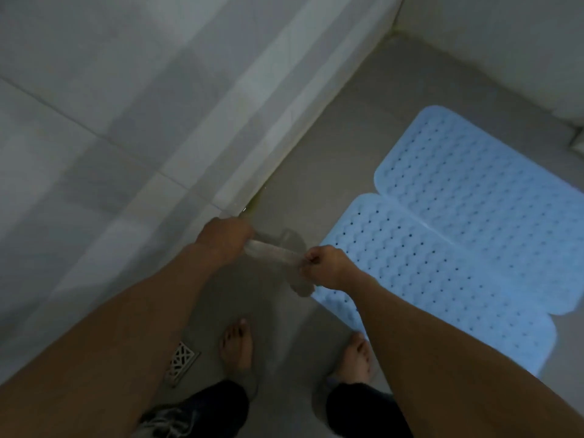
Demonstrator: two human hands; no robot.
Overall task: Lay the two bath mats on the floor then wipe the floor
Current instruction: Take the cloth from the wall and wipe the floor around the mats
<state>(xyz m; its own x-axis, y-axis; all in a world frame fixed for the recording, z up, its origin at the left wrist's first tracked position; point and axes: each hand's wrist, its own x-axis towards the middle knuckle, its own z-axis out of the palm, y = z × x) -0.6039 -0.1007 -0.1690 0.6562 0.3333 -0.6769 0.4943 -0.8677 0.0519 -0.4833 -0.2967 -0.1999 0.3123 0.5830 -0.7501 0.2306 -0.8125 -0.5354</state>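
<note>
Two light blue bath mats with small holes lie flat on the grey floor at the right, side by side: the far mat (480, 188) and the near mat (420, 273). In front of me I hold a twisted grey cloth (273, 251) stretched between both hands. My left hand (224, 238) grips its left end and my right hand (325, 263) grips its right end. The cloth hangs above the bare floor just left of the near mat. A loose end of it dangles below my right hand.
A white tiled wall (126, 121) runs along the left and meets the floor in a diagonal line. A metal floor drain (181, 361) sits by my left foot (237, 346). My right foot (355, 358) stands at the near mat's edge.
</note>
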